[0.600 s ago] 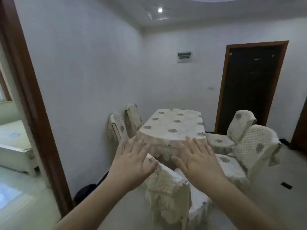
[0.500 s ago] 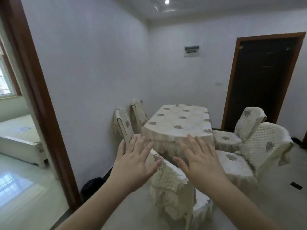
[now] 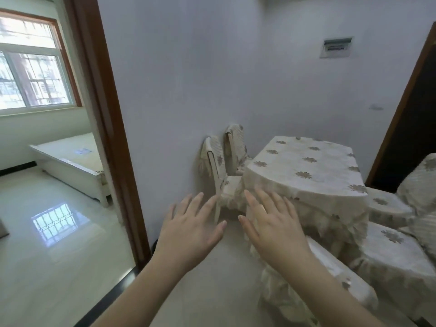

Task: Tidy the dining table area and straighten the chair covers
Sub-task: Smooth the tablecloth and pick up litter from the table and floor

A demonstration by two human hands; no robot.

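Pale wall [image 3: 188,79], brown door frame [image 3: 111,128], barred window [image 3: 33,74], glossy floor [image 3: 47,244]

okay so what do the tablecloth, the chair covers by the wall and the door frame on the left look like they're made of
Tablecloth: cream fabric, matte, with flower motifs and a gathered, ruffled skirt.
Chair covers by the wall: apparently quilted cream textile; a stitched grid and fringed edge show.
Door frame: reddish-brown with a slight sheen, probably varnished wood or a wood-look finish; the grain is not clear enough to tell which.
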